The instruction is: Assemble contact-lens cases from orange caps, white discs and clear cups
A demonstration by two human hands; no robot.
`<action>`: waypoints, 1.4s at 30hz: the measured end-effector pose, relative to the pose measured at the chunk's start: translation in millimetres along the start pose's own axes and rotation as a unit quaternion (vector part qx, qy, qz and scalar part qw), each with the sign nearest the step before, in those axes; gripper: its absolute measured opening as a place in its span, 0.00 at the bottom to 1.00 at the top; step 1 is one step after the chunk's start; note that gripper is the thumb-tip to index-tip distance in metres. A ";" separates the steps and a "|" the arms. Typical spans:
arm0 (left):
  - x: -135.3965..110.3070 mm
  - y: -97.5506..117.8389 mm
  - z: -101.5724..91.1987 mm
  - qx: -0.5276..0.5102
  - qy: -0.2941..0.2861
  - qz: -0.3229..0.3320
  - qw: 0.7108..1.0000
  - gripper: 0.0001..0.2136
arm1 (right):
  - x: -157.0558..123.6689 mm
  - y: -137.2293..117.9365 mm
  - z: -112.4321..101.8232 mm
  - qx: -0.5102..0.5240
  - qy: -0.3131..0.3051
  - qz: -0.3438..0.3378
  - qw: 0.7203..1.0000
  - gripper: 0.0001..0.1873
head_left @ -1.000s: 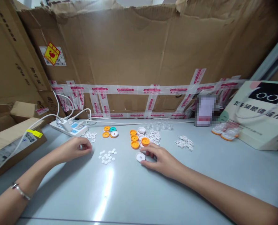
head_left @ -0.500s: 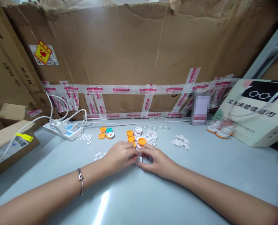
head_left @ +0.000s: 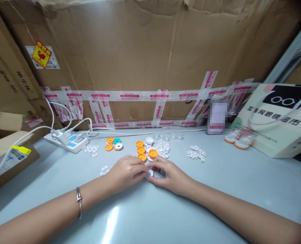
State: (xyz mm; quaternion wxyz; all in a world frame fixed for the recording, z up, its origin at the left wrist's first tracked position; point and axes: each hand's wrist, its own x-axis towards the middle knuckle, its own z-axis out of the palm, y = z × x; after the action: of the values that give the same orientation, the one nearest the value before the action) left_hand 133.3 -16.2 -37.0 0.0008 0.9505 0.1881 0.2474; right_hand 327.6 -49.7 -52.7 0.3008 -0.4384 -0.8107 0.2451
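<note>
My right hand (head_left: 169, 174) grips a small white round plastic part (head_left: 150, 173) between thumb and fingers, low over the table. Against its left side is my left hand (head_left: 130, 171), fingers pinched together at the tips; whatever they hold is hidden. Just beyond my fingertips lie orange round caps (head_left: 141, 149), with white caps (head_left: 149, 140) beside them and one orange cap (head_left: 153, 154) on top of a white one. Partly behind my left hand, small white discs (head_left: 104, 169) are scattered.
White perforated pieces (head_left: 162, 148) lie behind my right hand, more (head_left: 196, 153) further right. Clear cups (head_left: 174, 134) line the back. Four-colour-mixed caps (head_left: 114, 144), white pieces (head_left: 91, 149) and a power strip (head_left: 70, 144) are left. A paper bag (head_left: 274, 125) stands right.
My left hand and wrist have shifted slightly left, and its fingers stay at the white part. My right hand has barely moved. The view has shifted slightly.
</note>
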 end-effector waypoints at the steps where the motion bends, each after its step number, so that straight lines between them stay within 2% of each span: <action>1: -1.7 0.1 -1.2 -0.009 0.004 -0.006 1.000 0.08 | -0.2 0.5 -0.1 0.001 -0.004 0.004 1.000 0.12; 7: -13.4 2.7 -2.4 -0.066 -0.006 -0.043 0.997 0.08 | -2.3 1.7 -2.3 0.024 0.019 0.006 1.000 0.22; 13: -18.7 2.2 5.0 -0.084 -0.022 -0.070 0.994 0.08 | -4.6 1.3 1.2 0.072 0.042 0.010 0.996 0.16; 22: -14.3 2.1 9.0 -0.090 -0.001 -0.096 0.991 0.07 | -1.4 -3.3 4.1 0.125 0.046 0.039 0.990 0.07; 33: -13.0 -0.7 7.4 -0.099 -0.002 -0.132 0.986 0.07 | 0.6 2.8 4.3 0.162 0.040 0.039 0.985 0.08; 37: -12.2 -1.0 7.0 -0.123 0.003 -0.139 0.983 0.07 | 0.3 3.6 5.3 0.145 0.041 0.038 0.988 0.07; 42: -13.1 -2.9 9.2 -0.093 0.008 -0.115 0.989 0.06 | 0.5 3.5 4.3 0.096 0.046 0.016 0.994 0.07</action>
State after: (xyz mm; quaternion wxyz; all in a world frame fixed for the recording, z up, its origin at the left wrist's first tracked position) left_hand 126.0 -17.3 -51.4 0.1163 0.9164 0.2720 0.2696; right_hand 326.3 -48.2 -57.9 0.3746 -0.4310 -0.7619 0.3057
